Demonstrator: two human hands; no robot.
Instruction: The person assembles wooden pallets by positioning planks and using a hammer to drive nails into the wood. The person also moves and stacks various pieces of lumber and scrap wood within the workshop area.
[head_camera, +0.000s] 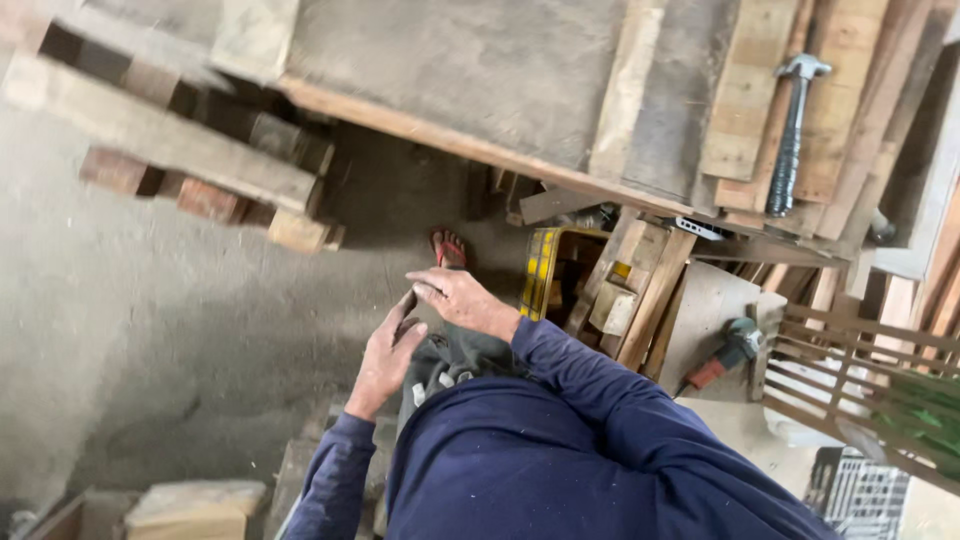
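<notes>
My left hand (385, 360) and right hand (458, 298) meet at the middle of the frame, fingertips touching, above the concrete floor (150, 330). Whether either grip has hold of anything I cannot tell; both look loosely curled. My foot in a red sandal (449, 249) shows just above them. The counter (470, 70) fills the upper frame, with a hammer (790, 130) at upper right. A power drill (735, 350) lies at right, well apart.

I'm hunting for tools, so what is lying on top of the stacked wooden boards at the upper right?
A metal claw hammer with a dark ribbed handle lies on the stacked wooden boards. Whatever sits beneath them is covered.
</notes>
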